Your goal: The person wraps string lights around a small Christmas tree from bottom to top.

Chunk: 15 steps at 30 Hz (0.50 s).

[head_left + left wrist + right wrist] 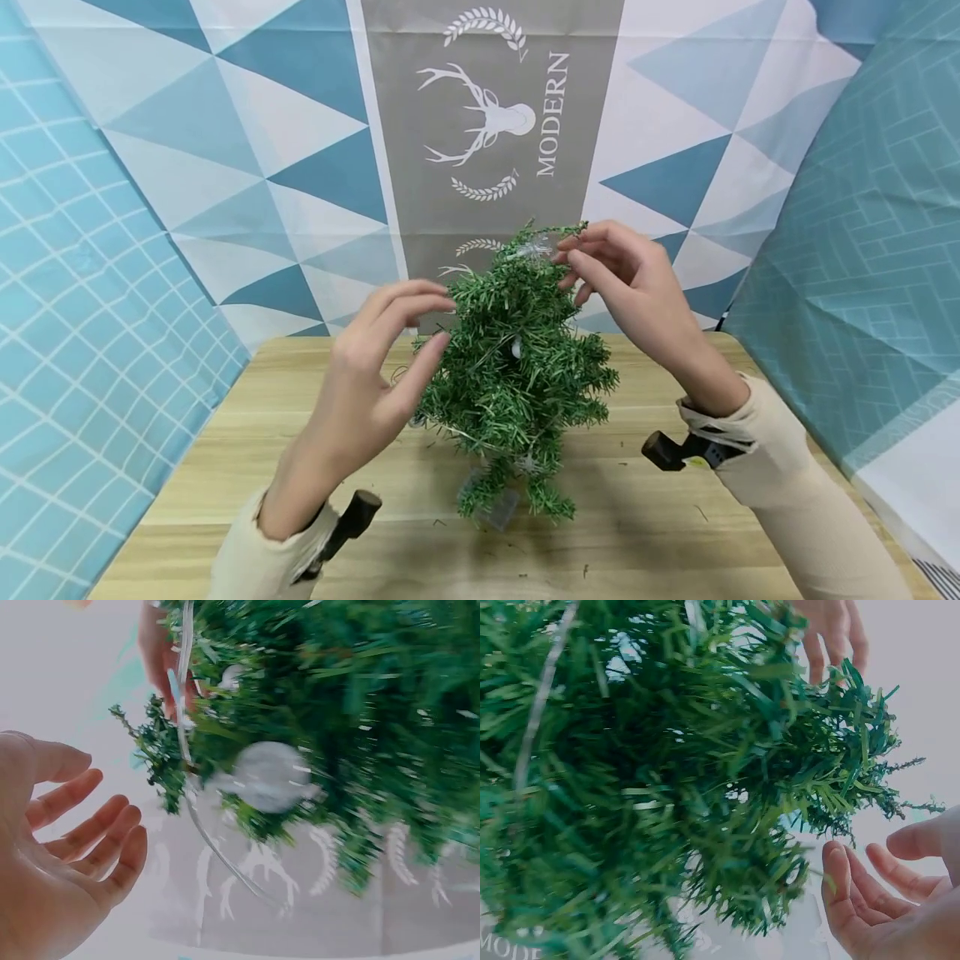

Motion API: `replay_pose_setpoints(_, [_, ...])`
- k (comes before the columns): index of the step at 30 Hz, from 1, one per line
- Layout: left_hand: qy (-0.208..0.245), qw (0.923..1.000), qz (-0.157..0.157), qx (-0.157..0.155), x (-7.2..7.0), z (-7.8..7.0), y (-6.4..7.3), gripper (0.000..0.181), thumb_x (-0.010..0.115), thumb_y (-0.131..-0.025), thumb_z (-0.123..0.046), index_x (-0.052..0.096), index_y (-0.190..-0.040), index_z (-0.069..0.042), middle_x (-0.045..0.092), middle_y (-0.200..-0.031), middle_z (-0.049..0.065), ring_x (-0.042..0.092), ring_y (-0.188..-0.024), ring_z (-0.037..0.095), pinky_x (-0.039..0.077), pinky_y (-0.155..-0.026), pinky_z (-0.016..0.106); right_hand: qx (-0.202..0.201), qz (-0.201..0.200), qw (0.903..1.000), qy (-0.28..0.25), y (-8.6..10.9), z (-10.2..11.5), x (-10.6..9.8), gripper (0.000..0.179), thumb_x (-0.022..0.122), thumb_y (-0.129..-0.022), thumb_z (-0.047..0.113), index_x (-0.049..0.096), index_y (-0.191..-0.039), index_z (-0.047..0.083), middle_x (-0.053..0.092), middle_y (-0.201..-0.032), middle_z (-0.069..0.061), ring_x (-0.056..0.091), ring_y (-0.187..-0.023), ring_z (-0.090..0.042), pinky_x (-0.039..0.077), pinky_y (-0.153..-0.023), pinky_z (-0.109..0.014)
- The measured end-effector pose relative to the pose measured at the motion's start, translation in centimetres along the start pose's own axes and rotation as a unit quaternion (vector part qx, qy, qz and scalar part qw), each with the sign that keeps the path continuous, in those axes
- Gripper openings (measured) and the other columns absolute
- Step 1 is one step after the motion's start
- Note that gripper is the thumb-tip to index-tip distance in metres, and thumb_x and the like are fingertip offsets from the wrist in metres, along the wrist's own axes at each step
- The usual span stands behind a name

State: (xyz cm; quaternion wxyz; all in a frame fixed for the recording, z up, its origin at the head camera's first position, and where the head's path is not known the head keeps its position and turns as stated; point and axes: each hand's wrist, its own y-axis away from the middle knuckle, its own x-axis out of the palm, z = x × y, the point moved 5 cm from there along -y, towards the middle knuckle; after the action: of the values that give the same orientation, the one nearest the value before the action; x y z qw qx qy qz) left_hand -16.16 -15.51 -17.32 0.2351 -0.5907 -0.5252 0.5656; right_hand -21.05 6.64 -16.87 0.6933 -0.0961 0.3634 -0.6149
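A small artificial Christmas tree (517, 383) stands upright on the wooden table, its green branches dense. A clear wire (206, 836) with a round translucent bulb (271, 777) runs along the branches in the left wrist view. Near the treetop sits a clear star-like piece (534, 247). My left hand (378, 362) is beside the upper left branches, fingers and thumb spread apart with nothing between them. By the tip, my right hand (637, 287) has its fingers loosely bent close to the top twigs. In the right wrist view these fingers (838, 874) hold nothing.
Under the tree, a clear square plastic piece (498, 508) lies on the wooden table (405, 533). Small green needles are scattered around it. Patterned cloth (315, 125) hangs behind, with blue sheets (90, 275) along both sides. Each wrist carries a small black camera (663, 451).
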Motion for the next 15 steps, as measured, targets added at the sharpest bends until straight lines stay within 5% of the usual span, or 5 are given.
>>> replay_pose_setpoints(10, [-0.048,0.9954,0.032,-0.077,-0.5,4.2,6.0,0.031,0.059,-0.082,-0.004,0.057,-0.113,-0.011,0.055,-0.115,0.002,0.051,-0.106,0.018,0.041,-0.087,0.024,0.014,-0.014,0.9986,0.05,4.4,-4.5,-1.9,0.022,0.048,-0.093,0.015,0.056,-0.113,0.017,0.061,-0.104,0.001,0.059,-0.088,-0.017,0.05,-0.071,-0.028])
replay_pose_setpoints(15, [-0.079,0.9881,0.056,-0.119,-0.9,6.2,8.5,0.035,0.06,-0.083,-0.006,0.055,-0.117,-0.014,0.053,-0.118,-0.001,0.049,-0.11,0.016,0.038,-0.091,0.024,0.025,-0.021,0.9968,0.074,6.3,-6.7,-3.1,0.023,0.047,-0.093,0.011,0.055,-0.114,0.016,0.06,-0.106,-0.003,0.057,-0.091,-0.016,0.048,-0.072,-0.024])
